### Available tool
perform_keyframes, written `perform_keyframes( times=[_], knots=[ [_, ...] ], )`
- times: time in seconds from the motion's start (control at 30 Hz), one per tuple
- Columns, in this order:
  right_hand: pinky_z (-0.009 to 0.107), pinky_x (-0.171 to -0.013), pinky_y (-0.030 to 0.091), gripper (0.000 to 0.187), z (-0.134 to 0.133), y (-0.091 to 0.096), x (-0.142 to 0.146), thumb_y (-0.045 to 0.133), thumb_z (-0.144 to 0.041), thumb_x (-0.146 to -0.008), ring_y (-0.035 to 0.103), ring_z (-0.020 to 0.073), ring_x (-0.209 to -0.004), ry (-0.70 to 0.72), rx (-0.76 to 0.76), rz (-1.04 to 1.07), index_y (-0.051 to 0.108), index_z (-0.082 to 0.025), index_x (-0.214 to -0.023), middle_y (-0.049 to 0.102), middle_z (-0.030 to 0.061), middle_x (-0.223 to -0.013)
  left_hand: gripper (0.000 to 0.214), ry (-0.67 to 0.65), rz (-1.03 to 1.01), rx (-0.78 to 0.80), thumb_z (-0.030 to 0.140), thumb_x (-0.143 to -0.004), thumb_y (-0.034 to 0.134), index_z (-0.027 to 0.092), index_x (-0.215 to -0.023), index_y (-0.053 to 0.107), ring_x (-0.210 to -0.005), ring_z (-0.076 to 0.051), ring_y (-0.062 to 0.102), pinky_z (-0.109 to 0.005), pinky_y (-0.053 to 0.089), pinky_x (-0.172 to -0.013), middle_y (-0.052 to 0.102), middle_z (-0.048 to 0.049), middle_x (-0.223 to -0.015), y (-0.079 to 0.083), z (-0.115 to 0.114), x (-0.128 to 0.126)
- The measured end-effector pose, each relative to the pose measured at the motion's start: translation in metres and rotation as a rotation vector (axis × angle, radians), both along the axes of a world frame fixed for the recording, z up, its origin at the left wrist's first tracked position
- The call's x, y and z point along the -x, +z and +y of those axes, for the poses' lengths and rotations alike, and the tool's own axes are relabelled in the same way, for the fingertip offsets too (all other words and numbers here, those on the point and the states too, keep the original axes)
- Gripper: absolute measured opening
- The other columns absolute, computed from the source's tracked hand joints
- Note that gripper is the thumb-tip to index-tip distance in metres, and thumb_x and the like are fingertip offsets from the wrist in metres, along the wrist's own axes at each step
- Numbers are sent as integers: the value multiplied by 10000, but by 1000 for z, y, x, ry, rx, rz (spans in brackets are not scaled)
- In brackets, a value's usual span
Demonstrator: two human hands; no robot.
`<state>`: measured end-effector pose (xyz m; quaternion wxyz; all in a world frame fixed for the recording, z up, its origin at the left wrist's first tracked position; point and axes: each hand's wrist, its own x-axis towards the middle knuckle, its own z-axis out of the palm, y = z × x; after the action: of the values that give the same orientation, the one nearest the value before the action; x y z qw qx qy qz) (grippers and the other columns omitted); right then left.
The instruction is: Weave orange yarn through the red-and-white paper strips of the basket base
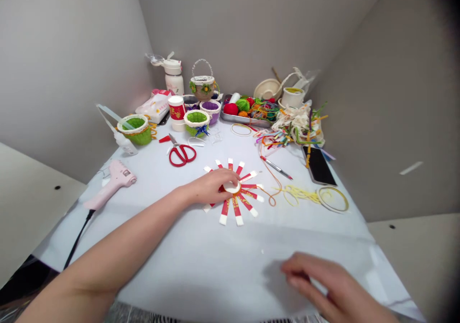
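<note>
A paper cup cut into strips (237,213) lies splayed like a sun on the table, its strips red with gold print and white ends. My left hand (215,185) grips it at the white round middle, thumb and forefinger curved about the edge. Orange yarn (272,199) circles that middle and trails off to the right and back. Nearer the front right, my right hand (323,280) hovers above the table with curled fingers, thumb close to forefinger. Nothing shows between its fingertips.
Red-handled scissors (182,155) and a pink glue gun (111,184) lie left. Small woven baskets (197,121) and an uncut cup (177,109) stand behind. A yarn tray (247,118), pen (276,167), phone (319,165) and yellow yarn (302,193) are at right.
</note>
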<state>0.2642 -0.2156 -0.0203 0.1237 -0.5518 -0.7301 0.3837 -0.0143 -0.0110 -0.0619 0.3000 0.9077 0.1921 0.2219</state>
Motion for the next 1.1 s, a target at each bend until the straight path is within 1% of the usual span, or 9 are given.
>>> perform_keyframes(
  times=[0.07,0.13,0.2,0.23,0.33,0.43,0.57,0.8,1.1],
  knots=[
    [293,-691,560,185,42,14,8,529,-402,-934,675,191,-773,5,-129,22,691,-319,-904,720,15,-876,192,14,54,-23,136,-820,585,190,-1005,596,-1093,-237,617,-370,460,-981,663,-98,-1179,4,-2,0],
    [336,-740,547,204,84,13,15,502,-390,-945,668,211,-818,-55,-332,13,674,-280,-951,712,50,-917,234,39,109,-43,110,-808,573,190,-1026,601,-1062,-235,624,-361,465,-959,669,-88,-1158,8,-5,-2],
    [404,-854,520,211,120,0,21,497,-346,-944,642,256,-990,-99,-518,-9,655,-250,-1046,690,98,-1064,281,82,156,-50,85,-789,556,189,-1046,600,-1032,-236,627,-356,476,-925,673,-80,-1129,11,-9,-4],
    [435,-913,494,222,135,-10,23,517,-336,-934,605,278,-1089,-54,-575,-17,648,-242,-1088,671,112,-1140,302,106,175,-49,77,-779,549,189,-1055,598,-1022,-238,627,-355,483,-910,674,-77,-1117,11,-10,-5],
    [454,-994,427,229,160,-39,30,568,-311,-916,573,272,-1123,74,-610,-36,651,-233,-1114,665,107,-1154,362,160,194,-45,45,-737,521,188,-1062,591,-1041,-242,618,-361,492,-912,665,-78,-1125,11,-16,-7],
    [422,-941,422,159,165,-57,34,602,-307,-904,572,255,-1032,73,-595,-88,696,-224,-1002,678,98,-1023,403,176,159,-43,10,-701,471,185,-1044,586,-1073,-232,605,-368,488,-951,656,-76,-1141,8,-22,-7],
    [382,-892,406,128,160,-60,39,599,-268,-904,554,231,-952,64,-623,-95,685,-206,-833,674,82,-905,407,197,120,-37,2,-692,445,183,-1028,586,-1072,-225,601,-374,485,-966,651,-75,-1136,4,-28,-6],
    [312,-791,410,92,151,-54,49,583,-190,-880,587,182,-795,39,-618,20,642,-188,-809,684,51,-818,448,188,115,-135,-22,-633,445,175,-1002,604,-1122,-240,552,-416,430,-1037,655,-68,-1102,2,-31,-4],
    [237,-620,385,125,139,-52,52,502,-205,-887,488,125,-619,19,-529,127,622,-178,-866,599,-9,-693,430,180,137,-134,-18,-661,457,187,-1004,617,-1123,-234,560,-402,441,-1017,668,-54,-1140,2,-32,0]
  ],
)
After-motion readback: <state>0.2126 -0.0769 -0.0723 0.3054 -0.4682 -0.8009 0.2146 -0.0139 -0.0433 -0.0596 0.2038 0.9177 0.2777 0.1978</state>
